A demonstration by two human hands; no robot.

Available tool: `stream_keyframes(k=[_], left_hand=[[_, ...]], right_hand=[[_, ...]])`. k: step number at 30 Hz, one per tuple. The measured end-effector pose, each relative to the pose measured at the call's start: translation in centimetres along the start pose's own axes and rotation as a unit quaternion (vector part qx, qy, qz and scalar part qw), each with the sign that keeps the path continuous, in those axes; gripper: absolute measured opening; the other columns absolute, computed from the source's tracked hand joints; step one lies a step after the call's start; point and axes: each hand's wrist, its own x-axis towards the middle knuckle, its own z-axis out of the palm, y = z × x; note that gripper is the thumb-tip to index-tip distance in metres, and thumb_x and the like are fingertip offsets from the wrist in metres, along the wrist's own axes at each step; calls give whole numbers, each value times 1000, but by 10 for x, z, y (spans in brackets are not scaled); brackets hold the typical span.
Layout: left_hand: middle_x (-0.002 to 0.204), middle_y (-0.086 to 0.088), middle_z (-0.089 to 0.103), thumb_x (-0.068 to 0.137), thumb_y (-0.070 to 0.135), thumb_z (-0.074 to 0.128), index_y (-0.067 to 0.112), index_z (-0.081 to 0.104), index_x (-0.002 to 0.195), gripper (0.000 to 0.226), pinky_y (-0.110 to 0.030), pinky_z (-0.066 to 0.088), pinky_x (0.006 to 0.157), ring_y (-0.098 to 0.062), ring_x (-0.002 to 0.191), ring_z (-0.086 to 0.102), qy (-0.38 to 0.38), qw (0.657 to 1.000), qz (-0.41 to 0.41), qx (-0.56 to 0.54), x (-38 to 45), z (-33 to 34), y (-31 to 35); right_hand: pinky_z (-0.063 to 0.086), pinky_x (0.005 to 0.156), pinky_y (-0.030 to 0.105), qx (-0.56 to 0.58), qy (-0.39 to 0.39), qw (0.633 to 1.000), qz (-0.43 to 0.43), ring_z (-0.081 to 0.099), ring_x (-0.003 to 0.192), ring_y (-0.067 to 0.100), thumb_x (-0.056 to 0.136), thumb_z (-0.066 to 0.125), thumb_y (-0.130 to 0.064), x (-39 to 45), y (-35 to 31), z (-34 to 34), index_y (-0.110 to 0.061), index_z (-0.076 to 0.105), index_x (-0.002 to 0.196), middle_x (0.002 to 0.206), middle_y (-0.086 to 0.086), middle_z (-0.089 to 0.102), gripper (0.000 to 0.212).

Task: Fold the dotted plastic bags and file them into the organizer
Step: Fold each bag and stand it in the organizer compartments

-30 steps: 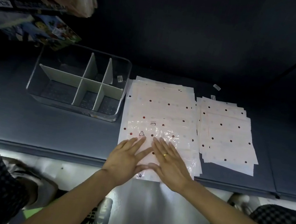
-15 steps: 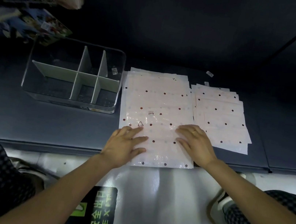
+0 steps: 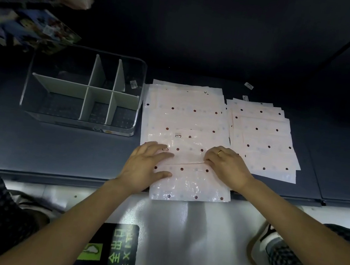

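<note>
The top dotted bag [image 3: 190,157] is a pale pink, glossy plastic sheet sprinkled with dark red and faint grey dots, and it lies on a larger pile of the same bags [image 3: 184,111] on the dark surface [image 3: 53,148], its near end hanging just past the surface's near edge. A crease or folded edge runs across it from left to right between the two hands. The left hand [image 3: 144,168] lies flat with fingers spread on the bag's left side, pressing rather than gripping; the right hand [image 3: 227,165] (a ring on one finger) rests on the right side with its fingertips curled at the crease, though whether its grip actually pinches the plastic cannot be told. A second, smaller pile of dotted bags [image 3: 263,141] sits just right of the main pile. To the left, close beside the pile, stands the clear organizer [image 3: 83,89] with white dividers, its compartments empty. Compared with half a second ago, the hands sit a little farther up the bag, the right hand has drawn in from the bag's right edge toward the middle, and the crease now shows between them.
</note>
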Motion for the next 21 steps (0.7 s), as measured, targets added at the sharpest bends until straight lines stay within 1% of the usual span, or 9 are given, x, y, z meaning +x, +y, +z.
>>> stream_keyframes(k=[3,6,8,10,12,14,16,18,21], left_hand=[[147,10,36,80,45,70,31,45,138,65,-29,11,115,-16,140,21,3,1000,-8,-6,-1,-8,-11],[139,8,48,81,34,72,28,54,132,54,-32,24,109,-18,132,36,29,999,-20,-16,-4,-13,-18],[126,7,60,81,26,73,23,64,121,42,-31,33,99,-19,120,47,61,997,-22,-42,-6,-15,-19],[115,8,66,81,19,73,20,70,111,30,-25,38,89,-16,109,51,75,994,-29,-71,-6,-16,-16],[105,6,68,83,18,70,18,73,102,19,-24,39,80,-14,98,52,67,991,-61,-100,-4,-17,-13],[91,-3,67,86,23,67,13,72,97,16,-28,43,71,-21,85,56,51,980,-118,-153,-1,-19,-11],[92,-7,70,88,24,66,11,70,101,19,-34,51,77,-23,84,63,40,959,-158,-230,1,-21,-9],[104,-2,71,90,23,63,14,68,112,24,-38,52,89,-18,95,66,36,948,-167,-268,4,-22,-7],[108,-2,70,92,25,60,12,65,116,28,-41,51,90,-20,99,65,32,948,-183,-258,9,-21,-5]], right_hand=[[45,76,25,90,-82,990,71,63,89,22,90,61,-13,-3,1,-6,-11,65,95,101,0,69,7],[43,89,26,209,-217,942,148,56,104,10,99,43,-26,-7,1,-19,-26,53,103,117,-13,62,10],[45,81,26,257,-254,922,141,57,91,4,99,41,-27,-7,0,-28,-28,48,98,105,-24,62,7],[40,69,22,311,-275,897,151,48,69,-1,99,43,-25,-5,0,-33,-30,48,93,78,-28,58,9],[35,64,18,374,-275,866,185,40,63,-2,98,46,-23,-2,3,-36,-31,49,89,67,-26,52,13],[35,67,18,424,-259,840,220,41,66,-3,98,47,-23,2,6,-39,-27,53,87,71,-23,51,13],[41,75,21,461,-231,816,263,49,76,2,96,51,-31,2,9,-40,-21,57,90,84,-14,56,13],[49,84,26,521,-198,767,318,57,84,9,89,56,-41,-1,12,-36,-19,61,93,91,-5,61,22],[54,85,34,558,-113,720,397,51,76,20,85,64,-35,-6,11,-21,-13,58,81,73,6,49,23]])
